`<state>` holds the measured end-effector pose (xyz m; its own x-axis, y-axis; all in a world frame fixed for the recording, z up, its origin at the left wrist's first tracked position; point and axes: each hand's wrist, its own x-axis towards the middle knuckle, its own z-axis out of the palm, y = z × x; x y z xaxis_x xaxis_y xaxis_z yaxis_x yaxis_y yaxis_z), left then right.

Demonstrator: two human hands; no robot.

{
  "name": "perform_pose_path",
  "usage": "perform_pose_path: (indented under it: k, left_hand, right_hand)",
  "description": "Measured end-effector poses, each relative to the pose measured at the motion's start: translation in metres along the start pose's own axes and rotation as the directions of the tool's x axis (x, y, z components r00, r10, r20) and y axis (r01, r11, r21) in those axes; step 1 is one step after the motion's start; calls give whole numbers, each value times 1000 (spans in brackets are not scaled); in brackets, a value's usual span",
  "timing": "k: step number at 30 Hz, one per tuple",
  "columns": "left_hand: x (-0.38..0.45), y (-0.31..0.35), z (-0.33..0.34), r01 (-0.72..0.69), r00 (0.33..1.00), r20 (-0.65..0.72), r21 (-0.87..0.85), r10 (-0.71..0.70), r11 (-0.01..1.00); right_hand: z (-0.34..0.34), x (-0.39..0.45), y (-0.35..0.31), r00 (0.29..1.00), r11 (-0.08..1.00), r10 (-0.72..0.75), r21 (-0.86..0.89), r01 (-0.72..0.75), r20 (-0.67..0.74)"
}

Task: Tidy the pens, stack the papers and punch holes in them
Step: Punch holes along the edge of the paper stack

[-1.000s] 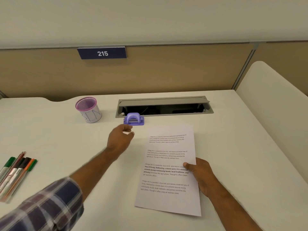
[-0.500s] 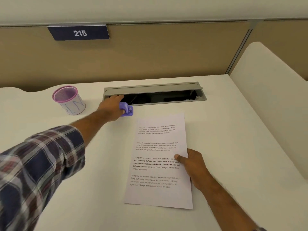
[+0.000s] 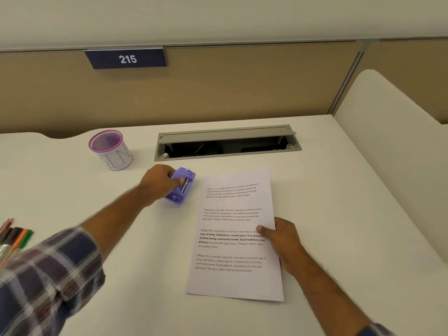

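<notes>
A purple hole punch is gripped by the left hand, with the fingers curled around its near side. The punch is tilted so that its underside with the metal parts is turned toward the camera, and it is held just left of the top corner of the papers. Whether the punch touches the desk cannot be told from this view.

The papers are lying as one stack on the white desk, with printed paragraphs on the top sheet. The right edge of the stack is pinched by the right hand: the thumb is laid on top of the sheet and the other fingers are hidden beside or under the edge.

A group of pens is seen at the left border of the picture, lying on the desk, partly covered by the checked sleeve. A purple mesh cup is standing upright near the back of the desk, well apart from the pens. Behind the papers an open grey cable tray is set into the desk. On the beige wall panel a dark sign with the number 215 is fixed.
</notes>
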<state>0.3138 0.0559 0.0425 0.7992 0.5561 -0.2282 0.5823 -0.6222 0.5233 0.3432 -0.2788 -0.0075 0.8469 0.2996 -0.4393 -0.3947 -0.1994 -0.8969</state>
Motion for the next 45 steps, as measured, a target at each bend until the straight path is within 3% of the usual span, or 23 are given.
perform_pose_path:
  k: [5, 8, 19, 45]
  left_hand:
    - [-76, -27, 14, 178, 984, 60, -386, -167, 905]
    - [-122, -44, 26, 253, 966, 77, -484, -247, 838]
    - [-208, -45, 65, 258, 962, 47, -482, -269, 837]
    - [-233, -22, 72, 252, 962, 52, -536, -267, 806]
  right_hand:
    - [-1, -10, -3, 1000, 1000, -3, -16, 3, -10]
    - [-3, -21, -1, 1000, 1000, 16, -10, -16, -5]
    - [-25, -60, 16, 997, 999, 40, -33, -38, 67]
    - [-47, -96, 14, 1000, 1000, 12, 9, -12, 22]
